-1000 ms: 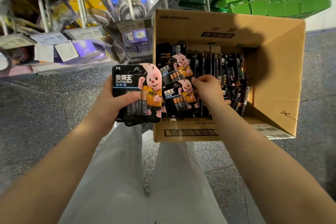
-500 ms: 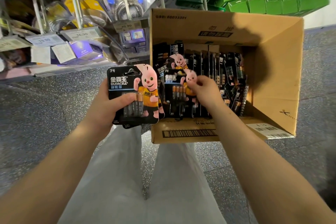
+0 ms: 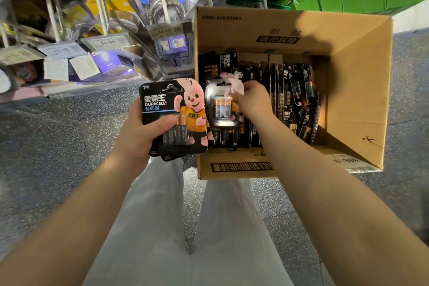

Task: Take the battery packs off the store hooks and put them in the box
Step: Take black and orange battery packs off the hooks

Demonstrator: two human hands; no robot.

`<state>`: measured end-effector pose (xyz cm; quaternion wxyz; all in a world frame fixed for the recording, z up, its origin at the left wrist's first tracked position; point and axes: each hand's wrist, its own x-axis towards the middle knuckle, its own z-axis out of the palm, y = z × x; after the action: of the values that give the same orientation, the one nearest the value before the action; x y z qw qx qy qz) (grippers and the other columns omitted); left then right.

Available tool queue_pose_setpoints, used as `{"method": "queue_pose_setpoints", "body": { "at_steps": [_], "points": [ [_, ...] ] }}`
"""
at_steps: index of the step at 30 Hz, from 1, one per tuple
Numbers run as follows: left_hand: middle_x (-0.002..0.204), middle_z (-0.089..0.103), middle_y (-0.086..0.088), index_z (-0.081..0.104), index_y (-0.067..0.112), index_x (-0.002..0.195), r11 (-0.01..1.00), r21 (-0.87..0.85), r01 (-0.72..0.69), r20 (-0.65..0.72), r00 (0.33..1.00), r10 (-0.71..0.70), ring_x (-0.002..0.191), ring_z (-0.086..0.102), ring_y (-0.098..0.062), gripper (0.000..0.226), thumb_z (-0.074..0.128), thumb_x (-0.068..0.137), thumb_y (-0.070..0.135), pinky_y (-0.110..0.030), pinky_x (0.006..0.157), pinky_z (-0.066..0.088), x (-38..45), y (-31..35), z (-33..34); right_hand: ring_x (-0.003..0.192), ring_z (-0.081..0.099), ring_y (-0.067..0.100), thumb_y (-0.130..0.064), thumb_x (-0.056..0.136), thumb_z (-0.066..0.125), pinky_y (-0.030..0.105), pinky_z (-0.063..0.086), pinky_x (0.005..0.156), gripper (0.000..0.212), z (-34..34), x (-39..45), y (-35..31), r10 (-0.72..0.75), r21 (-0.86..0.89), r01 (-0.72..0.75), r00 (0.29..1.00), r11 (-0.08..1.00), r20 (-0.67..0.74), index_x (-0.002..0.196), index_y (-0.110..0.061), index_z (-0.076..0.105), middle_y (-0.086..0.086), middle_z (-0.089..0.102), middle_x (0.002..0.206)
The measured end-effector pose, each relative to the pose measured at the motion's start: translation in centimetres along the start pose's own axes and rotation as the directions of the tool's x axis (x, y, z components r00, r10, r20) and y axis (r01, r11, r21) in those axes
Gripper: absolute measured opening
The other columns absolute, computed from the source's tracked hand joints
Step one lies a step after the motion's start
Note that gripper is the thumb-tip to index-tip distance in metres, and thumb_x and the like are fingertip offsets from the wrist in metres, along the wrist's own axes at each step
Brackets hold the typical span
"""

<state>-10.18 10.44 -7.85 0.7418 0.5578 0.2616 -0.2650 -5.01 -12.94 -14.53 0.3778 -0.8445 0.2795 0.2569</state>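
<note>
The right hand point(image 3: 251, 102) is pinching one battery pack point(image 3: 224, 104) over the box point(image 3: 357, 90) while the left hand point(image 3: 141, 132) is gripping a stack point(image 3: 173, 118) that could be slipping loose.

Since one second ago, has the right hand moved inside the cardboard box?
Yes. The right hand, pinching a battery pack, has lifted slightly away from the cardboard box's near wall, toward the far wall.

The person is wearing loose, pale grey trousers point(image 3: 176, 227); both forearms are showing bare, with no sleeves reaching them.
</note>
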Motion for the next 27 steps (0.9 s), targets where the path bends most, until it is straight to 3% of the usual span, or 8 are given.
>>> {"method": "queue_pose_setpoints", "body": {
  "at_steps": [3, 6, 14, 17, 20, 22, 24, 27],
  "points": [
    [0.097, 0.074, -0.001, 0.057, 0.018, 0.113, 1.0, -0.012, -0.012, -0.014, 1.0, 0.012, 0.088, 0.073, -0.024, 0.05, 0.07, 0.065, 0.008, -0.037, 0.064, 0.06, 0.0, 0.0, 0.2, 0.084, 0.063, 0.018, -0.013, 0.093, 0.058, 0.031, 0.055, 0.069, 0.015, 0.8, -0.8, 0.3, 0.052, 0.099, -0.057, 0.997, 0.993, 0.049, 0.107, -0.012, 0.064, 0.002, 0.064, 0.094],
    [0.095, 0.075, 0.002, 0.057, 0.021, 0.111, 1.0, 0.002, -0.018, -0.025, 1.0, 0.018, 0.088, 0.073, -0.022, 0.048, 0.07, 0.066, 0.008, -0.034, 0.064, 0.06, -0.2, 0.2, 0.5, 0.073, 0.057, 0.014, -0.01, 0.094, 0.053, 0.024, 0.043, 0.054, 0.007, 1.0, -1.5, 0.4, 0.088, 0.198, -0.087, 0.996, 0.976, 0.002, 0.091, -0.016, 0.056, -0.004, 0.056, 0.08],
    [0.108, 0.072, -0.001, 0.057, 0.029, 0.112, 0.999, 0.024, -0.04, -0.146, 0.988, 0.043, 0.092, 0.074, -0.022, 0.06, 0.079, 0.057, 0.02, -0.042, 0.073, 0.06, -0.6, 1.9, 2.0, 0.089, 0.068, 0.012, -0.019, 0.097, 0.053, 0.032, 0.059, 0.068, 0.008, -6.8, -6.2, -1.1, 0.091, 0.431, -0.002, 0.979, 0.902, -0.185, 0.103, -0.023, 0.056, -0.005, 0.066, 0.099],
    [0.105, 0.074, -0.001, 0.059, 0.028, 0.109, 0.997, 0.02, -0.072, -0.165, 0.983, 0.074, 0.094, 0.073, -0.026, 0.054, 0.082, 0.061, 0.019, -0.047, 0.082, 0.058, -1.0, 4.3, 3.5, 0.075, 0.067, 0.012, -0.016, 0.095, 0.053, 0.029, 0.05, 0.055, 0.009, -11.8, -9.0, -3.2, 0.009, 0.484, 0.109, 0.972, 0.868, -0.235, 0.098, -0.021, 0.061, -0.003, 0.07, 0.088],
    [0.105, 0.073, -0.004, 0.057, 0.018, 0.121, 0.991, -0.005, -0.135, -0.154, 0.979, 0.133, 0.093, 0.073, -0.028, 0.05, 0.078, 0.077, 0.009, -0.039, 0.072, 0.06, -1.4, 7.0, 5.6, 0.058, 0.06, 0.009, -0.01, 0.095, 0.052, 0.025, 0.045, 0.052, 0.014, -15.2, -11.5, -6.0, -0.094, 0.564, 0.218, 0.966, 0.797, -0.241, 0.086, -0.018, 0.059, -0.007, 0.065, 0.066],
    [0.096, 0.075, -0.002, 0.06, 0.014, 0.114, 0.981, -0.035, -0.188, -0.13, 0.975, 0.182, 0.088, 0.074, -0.024, 0.033, 0.071, 0.084, 0.005, -0.031, 0.062, 0.058, -2.4, 8.9, 7.3, 0.062, 0.064, 0.011, -0.006, 0.095, 0.05, 0.032, 0.053, 0.056, 0.014, -16.6, -13.1, -8.4, -0.197, 0.607, 0.277, 0.96, 0.745, -0.197, 0.089, -0.015, 0.059, -0.006, 0.068, 0.069],
    [0.088, 0.076, 0.001, 0.064, 0.016, 0.104, 0.967, -0.071, -0.245, -0.118, 0.965, 0.236, 0.08, 0.074, -0.017, 0.023, 0.066, 0.087, 0.0, -0.029, 0.065, 0.058, -3.6, 11.0, 8.7, 0.074, 0.067, 0.02, -0.008, 0.094, 0.053, 0.047, 0.057, 0.072, 0.012, -17.8, -14.4, -11.2, -0.217, 0.654, 0.28, 0.96, 0.702, -0.178, 0.097, -0.014, 0.063, 0.0, 0.071, 0.08],
    [0.101, 0.075, -0.009, 0.063, 0.011, 0.118, 0.949, -0.143, -0.281, -0.102, 0.958, 0.268, 0.089, 0.074, -0.025, 0.027, 0.064, 0.09, 0.01, -0.036, 0.073, 0.059, -5.1, 13.8, 10.2, 0.073, 0.067, 0.021, -0.011, 0.09, 0.059, 0.041, 0.056, 0.069, 0.014, -18.5, -16.0, -14.7, -0.322, 0.61, 0.378, 0.924, 0.696, -0.206, 0.084, -0.019, 0.069, 0.003, 0.071, 0.079]
  ]
}}
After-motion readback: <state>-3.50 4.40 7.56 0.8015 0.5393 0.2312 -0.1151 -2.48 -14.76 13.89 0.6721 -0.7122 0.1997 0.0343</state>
